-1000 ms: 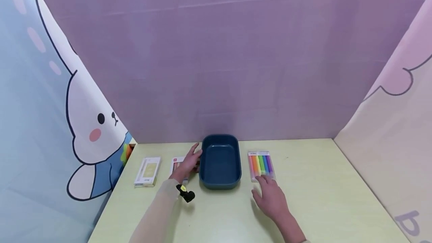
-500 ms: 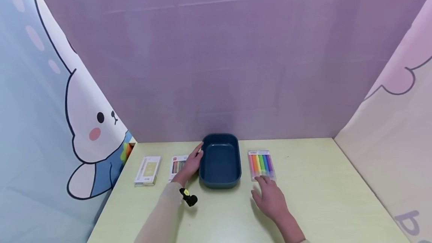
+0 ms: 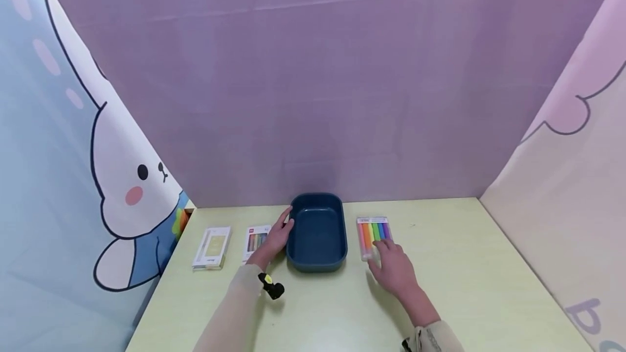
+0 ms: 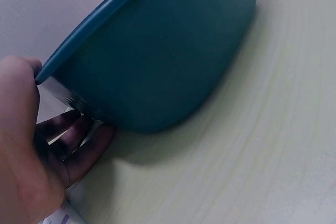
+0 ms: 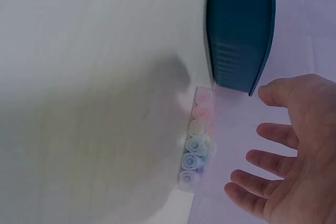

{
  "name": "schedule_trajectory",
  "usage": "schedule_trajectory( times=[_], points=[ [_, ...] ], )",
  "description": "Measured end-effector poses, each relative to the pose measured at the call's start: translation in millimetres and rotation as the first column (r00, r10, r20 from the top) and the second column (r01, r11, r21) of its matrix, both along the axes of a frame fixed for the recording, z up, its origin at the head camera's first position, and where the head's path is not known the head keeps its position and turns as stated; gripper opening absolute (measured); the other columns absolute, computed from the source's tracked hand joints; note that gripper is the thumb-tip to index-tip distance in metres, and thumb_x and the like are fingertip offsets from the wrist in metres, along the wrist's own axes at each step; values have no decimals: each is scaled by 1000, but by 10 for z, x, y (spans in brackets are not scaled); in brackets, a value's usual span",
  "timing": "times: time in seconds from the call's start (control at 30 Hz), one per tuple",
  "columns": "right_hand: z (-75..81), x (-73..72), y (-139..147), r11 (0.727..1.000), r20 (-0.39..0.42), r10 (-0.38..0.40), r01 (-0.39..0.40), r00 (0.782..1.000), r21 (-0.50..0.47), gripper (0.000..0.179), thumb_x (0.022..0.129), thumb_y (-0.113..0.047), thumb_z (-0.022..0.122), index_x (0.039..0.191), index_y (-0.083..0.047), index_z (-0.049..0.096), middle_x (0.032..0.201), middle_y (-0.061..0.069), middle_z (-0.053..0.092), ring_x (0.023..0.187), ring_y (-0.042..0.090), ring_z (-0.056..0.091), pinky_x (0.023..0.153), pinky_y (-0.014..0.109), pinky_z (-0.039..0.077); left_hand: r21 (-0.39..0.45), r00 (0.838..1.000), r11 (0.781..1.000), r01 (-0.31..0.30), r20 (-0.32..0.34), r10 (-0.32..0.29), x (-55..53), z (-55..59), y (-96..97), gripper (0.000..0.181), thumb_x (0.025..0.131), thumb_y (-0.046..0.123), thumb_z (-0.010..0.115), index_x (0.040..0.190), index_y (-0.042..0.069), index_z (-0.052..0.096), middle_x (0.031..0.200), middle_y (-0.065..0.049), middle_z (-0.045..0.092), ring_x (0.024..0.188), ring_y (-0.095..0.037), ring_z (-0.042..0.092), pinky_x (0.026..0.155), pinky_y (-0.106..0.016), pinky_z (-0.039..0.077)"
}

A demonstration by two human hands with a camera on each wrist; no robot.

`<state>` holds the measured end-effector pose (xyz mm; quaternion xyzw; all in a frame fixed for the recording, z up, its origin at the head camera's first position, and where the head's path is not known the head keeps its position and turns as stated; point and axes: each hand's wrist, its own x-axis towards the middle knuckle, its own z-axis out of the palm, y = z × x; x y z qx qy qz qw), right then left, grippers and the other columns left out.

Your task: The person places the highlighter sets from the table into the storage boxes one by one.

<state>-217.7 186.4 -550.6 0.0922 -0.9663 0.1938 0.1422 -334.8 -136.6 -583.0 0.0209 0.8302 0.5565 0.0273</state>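
Note:
A dark blue rectangular bin (image 3: 317, 232) stands at the back middle of the table. My left hand (image 3: 276, 237) holds its left side. In the left wrist view the thumb (image 4: 26, 66) meets the rim and the other fingers lie against the outer wall. Right of the bin lies a clear pack of rainbow-coloured markers (image 3: 368, 231). My right hand (image 3: 393, 270) hovers over the near end of that pack, hiding part of it. The right wrist view shows the fingers spread and apart from the marker pack (image 5: 194, 145), with nothing in them.
Left of the bin lies a box of coloured sticks (image 3: 254, 242), partly covered by my left hand. Farther left is a white box with a yellow panel (image 3: 212, 247). A purple cloth (image 3: 313, 96) hangs behind the table.
My left hand has come in against the bin, uncovering more of the box of coloured sticks. My right hand has moved slightly forward over the markers. The bin stays put.

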Motion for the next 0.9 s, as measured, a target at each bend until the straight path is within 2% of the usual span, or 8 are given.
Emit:
schedule_trajectory(
  times=[0.13,0.3,0.47,0.67,0.9],
  points=[
    [-16,-133,4,999,22,-19,18,1000,45,50,86,-32,70,123,1,60,126,25,55,106,43,55,79,55,50,16,1000,1000,4,12,-5,11,-16,-30,50,105,33,43,153,30,31,148,-19,40,133,-38,37,106,-58,28],
    [-37,-306,16,991,58,-97,91,994,102,61,88,-41,66,128,3,55,132,30,48,107,46,52,79,57,48,41,999,999,28,18,-28,12,-1,-19,50,105,33,41,154,30,28,152,-18,34,137,-39,32,108,-58,25],
    [-71,-449,10,986,108,-150,140,983,91,72,87,-47,66,133,6,49,130,30,46,105,45,50,79,58,47,48,999,998,38,17,-39,10,7,-7,51,105,33,40,154,29,27,153,-19,31,137,-40,30,108,-58,24],
    [-159,-641,43,976,162,-216,208,963,64,82,84,-56,62,136,4,44,127,29,46,105,44,47,81,58,43,57,997,995,82,6,-82,-20,-14,-4,51,106,34,38,155,26,25,154,-21,28,136,-43,30,106,-60,25],
    [-220,-724,9,966,259,-255,255,932,35,95,81,-71,56,140,2,39,116,29,46,102,44,43,80,57,40,84,997,994,75,21,-77,11,-17,-19,51,106,32,38,155,28,24,156,-18,24,139,-41,25,108,-60,22]
  ],
)
